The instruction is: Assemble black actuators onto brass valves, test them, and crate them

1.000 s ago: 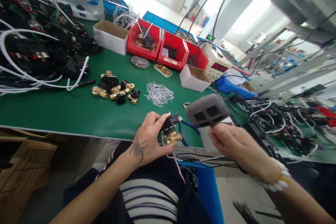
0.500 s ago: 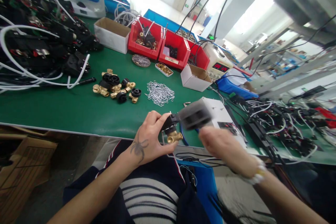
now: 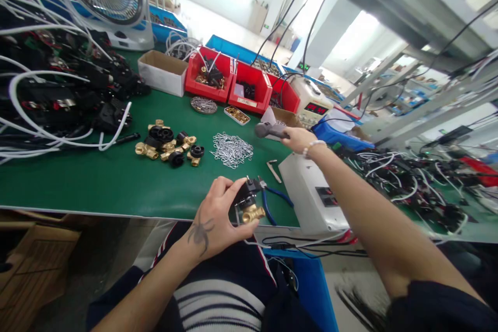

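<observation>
1. Left hand [image 3: 218, 213]: partly curled, thumb beneath and fingers above, gripping a black-and-brass valve assembly [image 3: 252, 213] between them. The assembly sits at the near side of the heap of wire clips [image 3: 232, 150], slightly to its right, with its brass body towards the person.
2. Right hand [image 3: 300, 140]: closed around the handle of a grey hand tool [image 3: 263, 130], beyond and to the right of the heap. The tool's rounded end points back towards the left; its exact kind cannot be told.
3. In the way: the right hand and tool cover part of an open carton [image 3: 270, 114] past the heap's right side, and the right forearm passes over one side of a white switch box [image 3: 298, 187], right of the heap.
4. Blue-handled pliers [image 3: 265, 207] lie on the heap's near right, just beside the valve assembly; an L-shaped metal key [image 3: 274, 172] lies farther back, right of the heap.
5. Left of the heap, brass fittings with black caps [image 3: 167, 146] lie grouped on the green bench top [image 3: 116, 187]. Beyond it stand red bins [image 3: 249, 105].
</observation>
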Available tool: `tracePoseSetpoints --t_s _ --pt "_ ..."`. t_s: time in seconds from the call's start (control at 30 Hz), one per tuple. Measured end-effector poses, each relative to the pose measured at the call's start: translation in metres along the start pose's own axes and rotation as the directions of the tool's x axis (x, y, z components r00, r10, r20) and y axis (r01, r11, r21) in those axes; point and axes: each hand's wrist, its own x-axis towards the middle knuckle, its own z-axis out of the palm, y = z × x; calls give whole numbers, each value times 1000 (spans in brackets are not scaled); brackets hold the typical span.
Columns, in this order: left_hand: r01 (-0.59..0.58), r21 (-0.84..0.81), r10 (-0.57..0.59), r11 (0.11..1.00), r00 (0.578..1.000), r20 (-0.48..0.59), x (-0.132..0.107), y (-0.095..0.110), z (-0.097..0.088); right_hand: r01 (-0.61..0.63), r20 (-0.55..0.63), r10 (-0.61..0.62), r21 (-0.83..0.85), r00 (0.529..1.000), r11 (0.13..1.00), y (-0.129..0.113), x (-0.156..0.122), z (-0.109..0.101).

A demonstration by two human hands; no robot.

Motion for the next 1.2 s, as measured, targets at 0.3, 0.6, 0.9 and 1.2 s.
tracePoseSetpoints --t_s 0.3,0.6,0.9,1.2 --pt "82 -123 -83 989 997 -7 -2 -1 -1 30 -23 -30 13 999 999 -23 -6 10" --pt "75 -176 -88 982 994 -68 -5 4 -3 97 180 -81 -81 980 992 -52 -154 67" --pt "62 -174 -83 983 990 -118 -8 7 2 -69 46 61 200 997 977 -54 -168 84" --pt "96 -159 -112 983 989 -96 -6 9 3 199 -315 254 896 914 398 -31 -189 39"
